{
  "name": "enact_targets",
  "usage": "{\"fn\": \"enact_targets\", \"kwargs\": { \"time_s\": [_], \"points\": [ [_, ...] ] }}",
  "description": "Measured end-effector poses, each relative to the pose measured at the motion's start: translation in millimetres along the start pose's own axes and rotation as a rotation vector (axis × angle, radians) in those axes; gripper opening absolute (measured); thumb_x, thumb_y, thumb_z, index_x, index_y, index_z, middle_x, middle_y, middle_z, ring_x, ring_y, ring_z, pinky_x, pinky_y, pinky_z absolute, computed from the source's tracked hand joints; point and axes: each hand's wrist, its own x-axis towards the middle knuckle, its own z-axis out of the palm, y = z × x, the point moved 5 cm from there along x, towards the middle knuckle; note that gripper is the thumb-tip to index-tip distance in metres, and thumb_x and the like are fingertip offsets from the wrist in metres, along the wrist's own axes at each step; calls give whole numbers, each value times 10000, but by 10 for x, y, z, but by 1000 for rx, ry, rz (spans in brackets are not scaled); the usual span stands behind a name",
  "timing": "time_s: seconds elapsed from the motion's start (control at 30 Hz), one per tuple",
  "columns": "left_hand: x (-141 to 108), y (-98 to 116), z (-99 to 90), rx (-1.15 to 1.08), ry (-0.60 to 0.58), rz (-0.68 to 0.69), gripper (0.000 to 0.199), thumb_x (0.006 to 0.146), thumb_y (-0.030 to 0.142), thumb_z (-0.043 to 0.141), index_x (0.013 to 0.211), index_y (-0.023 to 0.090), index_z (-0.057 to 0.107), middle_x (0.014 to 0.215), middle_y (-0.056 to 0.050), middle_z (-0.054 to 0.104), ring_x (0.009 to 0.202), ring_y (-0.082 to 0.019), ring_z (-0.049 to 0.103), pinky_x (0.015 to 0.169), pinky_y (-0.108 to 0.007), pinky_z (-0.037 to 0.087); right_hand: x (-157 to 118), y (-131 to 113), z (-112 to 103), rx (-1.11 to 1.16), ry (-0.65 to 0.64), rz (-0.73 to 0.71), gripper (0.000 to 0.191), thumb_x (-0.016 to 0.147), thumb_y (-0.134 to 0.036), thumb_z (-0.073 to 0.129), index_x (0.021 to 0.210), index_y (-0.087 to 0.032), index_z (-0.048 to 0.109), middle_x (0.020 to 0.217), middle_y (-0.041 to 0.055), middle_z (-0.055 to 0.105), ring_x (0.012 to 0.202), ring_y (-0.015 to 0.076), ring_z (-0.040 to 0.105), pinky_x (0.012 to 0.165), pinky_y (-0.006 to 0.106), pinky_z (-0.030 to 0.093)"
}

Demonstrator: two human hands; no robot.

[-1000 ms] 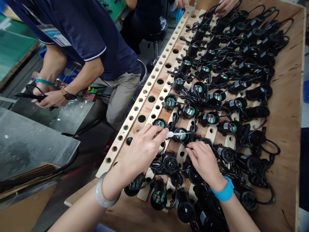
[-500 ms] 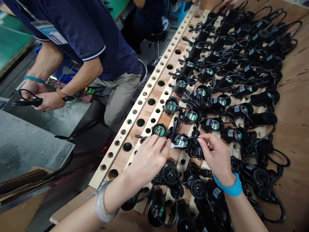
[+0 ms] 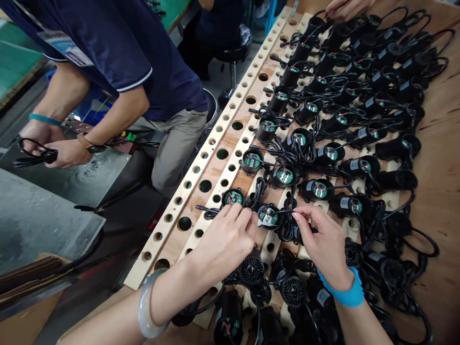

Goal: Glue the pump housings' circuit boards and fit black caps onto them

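My left hand (image 3: pixel 228 237) is closed with fingertips pinched together. From them a small whitish strip (image 3: pixel 266 224) reaches over the near rim of an open black cylindrical housing (image 3: pixel 268 213); its exact kind is unclear. Inside that housing lies a green circuit board with white parts and thin wires. Between thumb and forefinger, my right hand (image 3: pixel 321 235) pinches a black cable (image 3: pixel 287 211) that runs out of the same housing. A bundled coil of cable (image 3: pixel 286 229) hangs beside it. Just beyond my left fingers stands another open housing (image 3: pixel 233 197) with its green board showing.
Rows of black housings with cables (image 3: pixel 334 153) stand in a wooden rack with drilled rails (image 3: pixel 196 169). A wooden wall (image 3: pixel 436 158) borders the right. At left a co-worker (image 3: pixel 118 52) holds black cable beside a metal surface (image 3: pixel 46 211). Another person's hand (image 3: pixel 347 8) is at the far end.
The view has shifted slightly. My right hand keeps its pinch on the cable, while the whitish strip now lies flatter across the housing's near rim.
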Motion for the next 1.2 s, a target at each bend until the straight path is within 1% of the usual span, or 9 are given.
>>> {"fn": "enact_targets", "kwargs": {
  "time_s": [0.17, 0.4, 0.63, 0.87, 1.0, 1.07, 1.13, 1.2],
  "points": [
    [45, 2, -37, 8, 0, 39, 208, 847, 71, 465, 965, 71, 636, 859, -88, 584, 786, -213, 535, 719, -348, 466, 7, 7, 5, 21, -10, -11, 78, 914, -245, 523, 908, -214, 594, 850, 8, 653, 750, 140, 595, 660, 260, 453],
    [65, -12, -49, 25, -4, 61, 210, 866, 107, 464, 985, 90, 636, 858, -81, 599, 775, -206, 535, 714, -343, 463, 13, 12, -6, 5, -5, -19, 83, 916, -250, 520, 898, -219, 595, 827, 8, 652, 707, 139, 579, 641, 267, 448],
    [27, -24, -70, 32, 7, 68, 216, 857, 110, 489, 1004, 55, 637, 869, -105, 611, 777, -219, 551, 710, -354, 461, 17, 14, 0, 9, -5, -18, 94, 920, -257, 510, 904, -224, 596, 819, 11, 649, 707, 149, 585, 642, 273, 452],
    [22, -40, -69, 40, 32, 71, 221, 848, 94, 481, 983, 45, 649, 828, -94, 607, 758, -227, 566, 682, -351, 474, 22, 18, -2, 8, -8, -21, 82, 916, -250, 519, 902, -220, 594, 830, 11, 654, 712, 147, 587, 639, 270, 453],
    [2, -63, -75, 45, 11, 71, 243, 841, 79, 488, 1030, 34, 633, 841, -102, 610, 778, -238, 575, 692, -366, 494, 14, 13, -2, 16, -8, -24, 70, 913, -239, 529, 909, -218, 595, 837, 10, 652, 724, 144, 588, 650, 268, 458],
    [-27, -112, -81, 1, 4, 49, 261, 832, 65, 505, 1065, 43, 620, 855, -104, 616, 810, -244, 582, 701, -371, 508, 1, 12, -1, 16, -11, -20, 70, 914, -242, 527, 914, -220, 594, 831, 11, 646, 721, 146, 588, 645, 272, 462],
    [-81, -187, -70, -97, 16, 9, 277, 830, 47, 513, 1087, 74, 612, 897, -106, 634, 859, -239, 593, 733, -369, 523, -24, 2, 0, 23, -14, -24, 71, 915, -243, 525, 925, -221, 591, 832, 14, 642, 732, 151, 593, 651, 276, 470],
    [-168, -285, -43, -242, 84, -61, 276, 848, 46, 503, 1092, 115, 613, 970, -104, 654, 916, -218, 606, 781, -351, 532, -68, -17, 1, 36, -19, -37, 72, 914, -238, 526, 947, -218, 587, 849, 21, 642, 769, 159, 602, 684, 286, 481]
  ]
}}
